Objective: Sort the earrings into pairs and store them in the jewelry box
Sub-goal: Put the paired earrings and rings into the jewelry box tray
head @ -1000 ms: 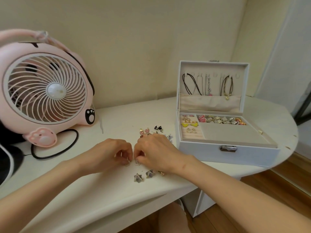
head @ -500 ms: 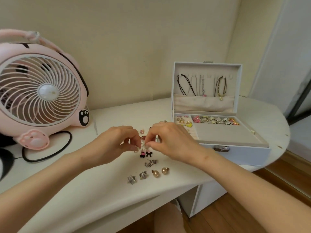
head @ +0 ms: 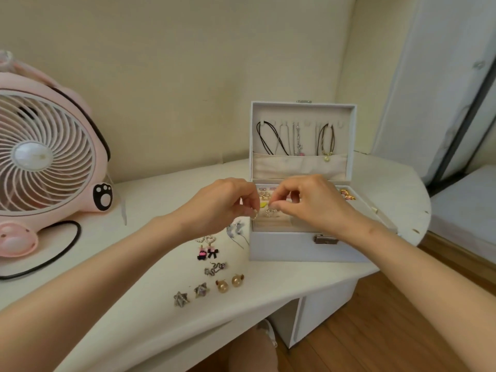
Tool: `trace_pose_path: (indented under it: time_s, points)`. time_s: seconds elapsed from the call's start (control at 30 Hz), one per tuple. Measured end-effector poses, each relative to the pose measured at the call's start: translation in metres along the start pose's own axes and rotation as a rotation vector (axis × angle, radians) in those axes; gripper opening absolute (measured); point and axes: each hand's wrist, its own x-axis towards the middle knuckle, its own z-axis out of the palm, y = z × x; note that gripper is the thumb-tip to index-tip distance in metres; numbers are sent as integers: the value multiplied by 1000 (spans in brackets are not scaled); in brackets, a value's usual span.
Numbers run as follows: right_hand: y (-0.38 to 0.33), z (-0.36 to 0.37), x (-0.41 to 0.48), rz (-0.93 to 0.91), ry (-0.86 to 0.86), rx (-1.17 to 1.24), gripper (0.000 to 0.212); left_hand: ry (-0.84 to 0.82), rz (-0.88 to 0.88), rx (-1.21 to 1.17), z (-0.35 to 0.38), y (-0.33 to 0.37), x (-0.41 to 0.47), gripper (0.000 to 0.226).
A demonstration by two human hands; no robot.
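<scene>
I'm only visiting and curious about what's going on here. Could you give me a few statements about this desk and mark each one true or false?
1. The jewelry box has its lid shut. False: the lid stands open.
2. The left hand and right hand each pinch a small earring over the box. True.
3. Two gold ball earrings lie side by side on the table. True.
4. The fan is blue. False: it is pink.

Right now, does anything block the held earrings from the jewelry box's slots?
Nothing visible does. The jewelry box lid stands open; the left hand pinches one earring, the right hand another, at its front-left slots.
</scene>
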Motion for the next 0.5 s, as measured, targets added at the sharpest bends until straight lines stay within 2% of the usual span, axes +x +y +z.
trace_pose_path:
  time_s: [0.3,0.5]
  points:
    - [18,-2,-7,106,-77,-47,2,-156,-17,15,16,8,28,13]
    - [24,1,-2,151,-164,85,6,-273,-71,-32,18,4,35,14]
